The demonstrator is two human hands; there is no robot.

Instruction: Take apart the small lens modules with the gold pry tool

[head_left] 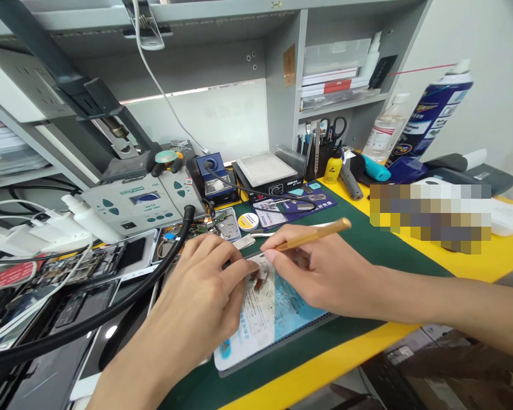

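Observation:
My right hand (pixel 331 276) grips a slim gold pen-shaped tool (pixel 318 234) like a pen. Its tip points left and down, hidden by my fingers, so its exact kind does not show. My left hand (pixel 209 285) is closed, with thumb and forefinger pinching a small part with a brown flex cable (pixel 260 280). That part rests on a smudged white and blue pad (pixel 259 322). Both sets of fingertips are close together above the pad's far edge. The pad lies on a green mat (pixel 354 225) with a yellow border.
A thick black hose (pixel 154 299) curves past my left forearm from the soldering station (pixel 141 202). Phone parts and circuit boards (pixel 85 285) crowd the left. Behind stand a soldering iron stand (pixel 216 176), a heating plate (pixel 267 173) and a yellow bottle (pixel 333 165). A spray can (pixel 431 114) leans at right.

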